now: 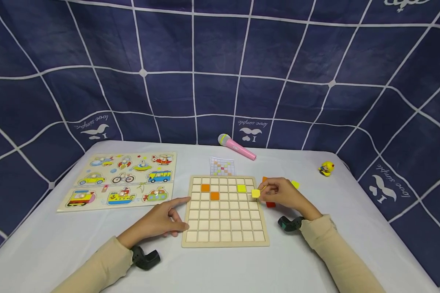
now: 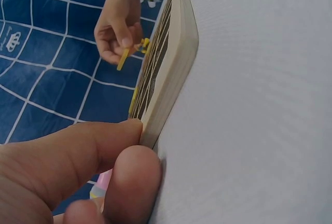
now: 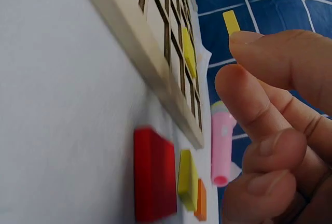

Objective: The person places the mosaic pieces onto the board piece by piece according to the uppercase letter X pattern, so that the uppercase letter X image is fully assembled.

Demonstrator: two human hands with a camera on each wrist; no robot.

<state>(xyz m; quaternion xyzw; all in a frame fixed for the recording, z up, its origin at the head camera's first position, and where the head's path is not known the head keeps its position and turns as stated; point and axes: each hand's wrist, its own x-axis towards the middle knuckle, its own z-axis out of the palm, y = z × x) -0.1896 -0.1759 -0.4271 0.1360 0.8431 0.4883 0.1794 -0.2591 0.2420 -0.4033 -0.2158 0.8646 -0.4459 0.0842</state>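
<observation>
The right hand (image 1: 285, 193) pinches 1 yellow tile (image 1: 255, 193) above the right edge of the board (image 1: 225, 245); a loose grip could drop it. The left hand (image 1: 158, 219), fingers apart on the left edge, might shift the board.

Place: play table in a cloth-screened corner; home or otherwise, cannot tell. Screen: navy curtain (image 1: 220, 49), white-lined, printed "love simple" with moustaches, behind and at both sides. Surface: table (image 1: 300, 268), white-covered. Playthings: wooden grid board (image 1: 225, 244), coloured tiles (image 1: 205, 187), pattern card (image 1: 222, 166), vehicle puzzle (image 1: 102, 197), pink microphone (image 1: 238, 147), small yellow figure (image 1: 326, 168).
</observation>
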